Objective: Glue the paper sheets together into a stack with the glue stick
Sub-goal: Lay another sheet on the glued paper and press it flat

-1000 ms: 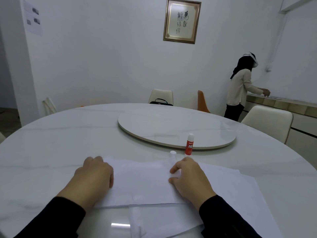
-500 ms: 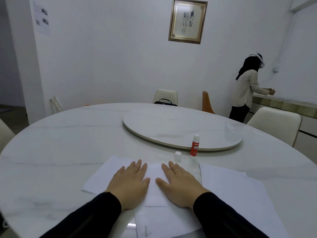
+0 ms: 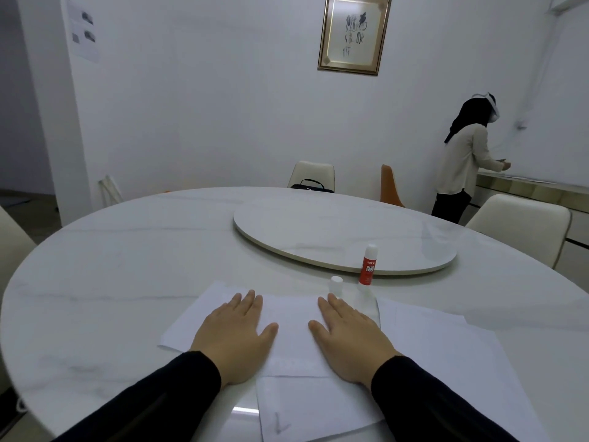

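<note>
Already flat, both palms pressed on the top sheet [image 3: 291,317]; stood upright just beyond the right hand [image 3: 349,338], glue stick [image 3: 369,265], farther from the left hand [image 3: 234,334]

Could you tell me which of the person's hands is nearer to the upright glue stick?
Right. The right hand lies flat on the paper just before the glue stick; the left hand lies flat farther to the left.
</note>
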The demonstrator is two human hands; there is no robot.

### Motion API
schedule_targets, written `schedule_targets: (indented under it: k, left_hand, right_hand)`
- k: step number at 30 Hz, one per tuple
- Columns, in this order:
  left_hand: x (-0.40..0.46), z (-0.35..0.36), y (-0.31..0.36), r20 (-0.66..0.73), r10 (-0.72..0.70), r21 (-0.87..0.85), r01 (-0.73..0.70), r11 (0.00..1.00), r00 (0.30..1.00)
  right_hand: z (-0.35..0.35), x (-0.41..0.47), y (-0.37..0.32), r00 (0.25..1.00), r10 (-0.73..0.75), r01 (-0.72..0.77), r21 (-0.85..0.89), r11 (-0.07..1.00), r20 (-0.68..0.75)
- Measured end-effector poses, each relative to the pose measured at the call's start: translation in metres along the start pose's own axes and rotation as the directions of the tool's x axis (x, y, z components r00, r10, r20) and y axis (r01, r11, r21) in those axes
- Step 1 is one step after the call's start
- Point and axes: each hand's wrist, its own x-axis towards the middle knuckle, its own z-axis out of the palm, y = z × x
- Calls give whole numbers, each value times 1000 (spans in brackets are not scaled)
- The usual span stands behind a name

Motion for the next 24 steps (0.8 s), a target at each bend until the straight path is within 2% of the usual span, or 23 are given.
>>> schedule_targets:
  k: [6,12,16,20,24]
  left_hand:
    - [0,-4,-6,12,-2,5,1,1000,1000]
    - [-1,0,-7,-11,-71,18,72,997,997]
    - [0,3,-6,-25,-74,19,74,997,997]
    - [0,3,-6,-40,-75,9,75,997,996]
    - [-1,2,-5,-55,-86,-14,85,996,995]
  right_hand:
    - [-3,-1,0,997,55,-52,55,997,-54]
    - [-13,2,0,981,142,-100,286,953,-131]
    - [-16,5,0,966,215,-119,500,858,-140]
    - [-15,5,-2,945,226,-35,614,789,-237]
    - [-17,4,-3,885,288,31,662,749,-367]
